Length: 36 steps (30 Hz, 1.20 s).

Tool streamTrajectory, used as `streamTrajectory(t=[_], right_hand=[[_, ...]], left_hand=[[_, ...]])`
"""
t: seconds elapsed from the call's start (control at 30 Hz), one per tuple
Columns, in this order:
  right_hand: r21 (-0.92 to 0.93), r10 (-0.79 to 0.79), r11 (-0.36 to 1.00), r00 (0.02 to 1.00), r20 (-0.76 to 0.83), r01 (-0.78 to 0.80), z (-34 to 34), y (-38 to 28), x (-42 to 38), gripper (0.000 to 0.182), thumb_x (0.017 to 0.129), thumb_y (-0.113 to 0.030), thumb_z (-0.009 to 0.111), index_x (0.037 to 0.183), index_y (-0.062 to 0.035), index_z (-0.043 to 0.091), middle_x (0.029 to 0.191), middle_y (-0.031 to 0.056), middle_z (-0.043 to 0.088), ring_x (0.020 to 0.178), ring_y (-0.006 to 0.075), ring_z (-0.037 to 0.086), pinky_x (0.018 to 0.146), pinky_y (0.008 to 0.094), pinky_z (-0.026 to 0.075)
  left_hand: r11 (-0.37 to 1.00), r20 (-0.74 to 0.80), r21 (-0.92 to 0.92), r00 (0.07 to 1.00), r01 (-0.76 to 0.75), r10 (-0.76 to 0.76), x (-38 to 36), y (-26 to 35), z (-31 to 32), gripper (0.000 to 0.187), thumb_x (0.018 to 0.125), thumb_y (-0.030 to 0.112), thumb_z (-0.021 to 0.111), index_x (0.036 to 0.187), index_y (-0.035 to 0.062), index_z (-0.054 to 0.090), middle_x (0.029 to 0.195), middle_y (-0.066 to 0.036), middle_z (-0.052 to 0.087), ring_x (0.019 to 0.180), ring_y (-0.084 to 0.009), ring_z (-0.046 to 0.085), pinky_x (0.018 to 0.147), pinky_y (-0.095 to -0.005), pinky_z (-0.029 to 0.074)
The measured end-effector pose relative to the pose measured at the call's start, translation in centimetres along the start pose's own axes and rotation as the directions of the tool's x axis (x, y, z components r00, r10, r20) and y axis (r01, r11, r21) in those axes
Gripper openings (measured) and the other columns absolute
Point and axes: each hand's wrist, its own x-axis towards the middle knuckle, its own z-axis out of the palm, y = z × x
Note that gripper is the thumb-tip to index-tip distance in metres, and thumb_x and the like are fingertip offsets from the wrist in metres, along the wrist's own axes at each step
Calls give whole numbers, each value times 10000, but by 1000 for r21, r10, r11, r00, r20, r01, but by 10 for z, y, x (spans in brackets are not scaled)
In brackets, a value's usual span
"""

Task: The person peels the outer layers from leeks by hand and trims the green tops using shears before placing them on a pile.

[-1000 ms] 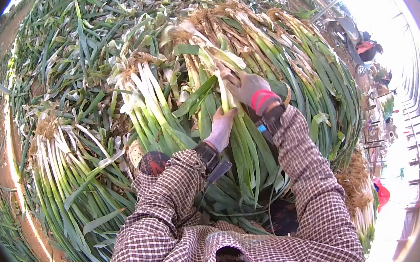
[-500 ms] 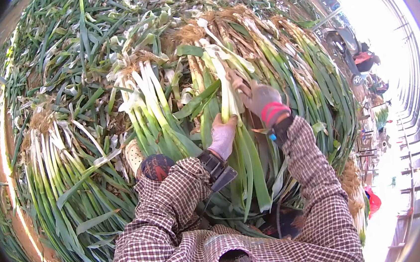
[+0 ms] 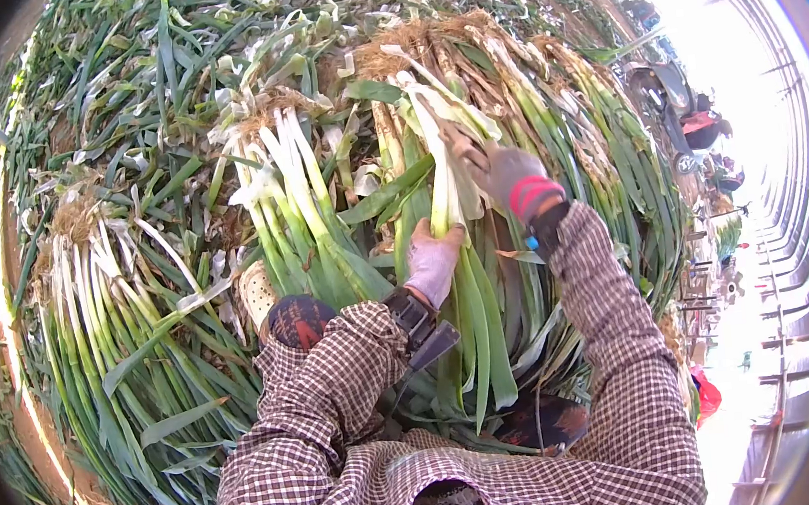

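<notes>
My left hand (image 3: 434, 259), in a thin pale glove, is wrapped round the lower part of a long green onion (image 3: 438, 168). Its white end points away from me and its green leaves hang down toward my lap. At its right side my right hand (image 3: 510, 176), gloved with a pink cuff, has its fingers closed on a loose outer skin (image 3: 465, 112) that stands away from the stalk. The fingertips are partly blurred. Just left lies a group of stripped green onions (image 3: 294, 180) with bright white ends.
Unpeeled green onions (image 3: 546, 115) with brown roots are heaped to the right. Another bundle (image 3: 105, 298) lies at far left. Leaf scraps (image 3: 213, 48) cover the ground ahead. A pale clog (image 3: 257, 294) shows beside my left forearm. A vehicle (image 3: 665, 100) stands at far right.
My right hand has shifted slightly to the right, and the outer skin stands wider from the stalk. My left hand keeps its hold on the green onion.
</notes>
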Motion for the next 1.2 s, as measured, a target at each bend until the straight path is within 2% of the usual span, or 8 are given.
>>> streamTrajectory(t=[0.2, 0.33, 0.53, 0.57, 0.7, 0.8, 0.93, 1.2], right_hand=[[8, 43, 999, 999, -13, -43, -7, -1, 33, 625, 914, -598, 499, 1148, -30, 612, 1023, 260, 684, 989, 396, 662, 861, 489, 511], [45, -27, 998, 996, -89, 31, -10, -5, 11, 586, 928, -573, 489, 1139, -36, 592, 1007, 256, 683, 947, 409, 666, 819, 493, 517], [74, -6, 997, 998, -60, 10, 17, 20, -47, 546, 928, -564, 501, 1066, -42, 583, 885, 237, 681, 819, 422, 664, 728, 503, 521], [48, -230, 969, 955, -190, 243, 33, 40, -46, 477, 930, -515, 540, 1014, -48, 596, 839, 244, 668, 784, 424, 653, 705, 501, 507], [381, -50, 920, 993, -110, 89, 14, 24, -86, 402, 915, -428, 611, 955, -31, 570, 781, 263, 625, 766, 445, 633, 662, 480, 474], [420, 53, 907, 979, -196, 34, 24, 30, -121, 403, 909, -420, 623, 937, -24, 557, 756, 254, 613, 758, 444, 632, 650, 474, 473], [496, 150, 865, 982, -113, -75, 33, 51, -167, 398, 908, -452, 613, 917, -59, 547, 775, 234, 639, 782, 445, 640, 674, 489, 486], [593, 257, 800, 947, -195, -95, 62, 63, -247, 327, 880, -371, 675, 885, -86, 514, 712, 205, 593, 728, 435, 616, 595, 473, 468]], left_hand=[[977, 141, -20, 968, 212, -208, -31, 48, -12, 651, 838, 143, 721, 1377, -65, 419, 1109, -163, 652, 892, -225, 656, 771, -317, 546], [984, 164, 57, 970, 171, -178, -41, 26, -16, 603, 826, 216, 741, 1313, -45, 499, 1103, -149, 667, 926, -230, 655, 814, -342, 527], [936, 176, -214, 954, 279, -244, -24, 45, -17, 457, 908, 220, 656, 1271, -24, 522, 1029, -120, 661, 838, -219, 644, 736, -355, 529], [919, 197, -272, 952, 284, -236, -27, 48, -17, 474, 948, 280, 635, 1302, -6, 504, 1011, -130, 661, 811, -210, 640, 723, -351, 543], [850, 148, -179, 868, 496, -475, -22, 74, -34, 609, 918, 377, 673, 1377, 39, 459, 1025, -124, 667, 791, -198, 644, 725, -362, 575], [988, 213, -14, 965, 157, -150, -24, 85, -56, 589, 867, 222, 744, 1340, -5, 475, 1002, -117, 664, 799, -207, 657, 703, -363, 594], [988, -129, 152, 991, 39, -20, -26, 93, -104, 548, 832, 153, 773, 1302, -12, 543, 1069, -127, 677, 854, -203, 657, 767, -332, 567], [810, -248, 586, 952, 0, 179, 41, -10, -220, 441, 770, 127, 781, 1169, -8, 649, 1012, -144, 709, 822, -247, 669, 746, -331, 519]])
